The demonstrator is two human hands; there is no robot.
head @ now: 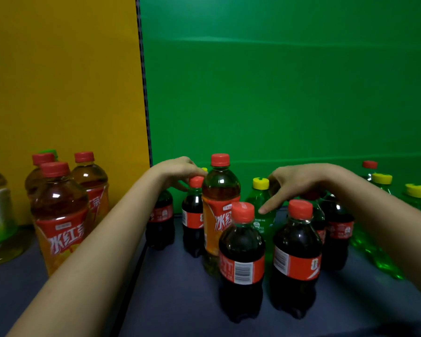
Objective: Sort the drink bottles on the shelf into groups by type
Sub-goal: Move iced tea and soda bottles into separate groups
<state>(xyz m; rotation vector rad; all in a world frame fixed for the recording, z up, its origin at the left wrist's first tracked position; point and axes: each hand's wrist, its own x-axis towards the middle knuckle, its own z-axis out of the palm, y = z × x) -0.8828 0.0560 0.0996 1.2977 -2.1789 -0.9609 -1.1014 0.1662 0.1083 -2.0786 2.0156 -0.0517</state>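
Small dark plastic cola bottle, red-capped [192, 215], upright mid-shelf, touching a tall amber iced-tea bottle [220, 190], our left hand [180, 170] arched over, fingertips pinching its cap, our right hand [299, 183] clawed over rear colas, thumb out, its hold unclear to us.

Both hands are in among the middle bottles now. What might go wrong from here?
1. The left hand is at the cap of a cola bottle close beside the tall iced tea bottle. Lifting the cola may knock the tea over.
2. The right hand reaches over the front cola bottle. If the forearm dips, it may topple that bottle.
3. Tea and cola both have red caps, so grabbing by cap colour may mix the types.
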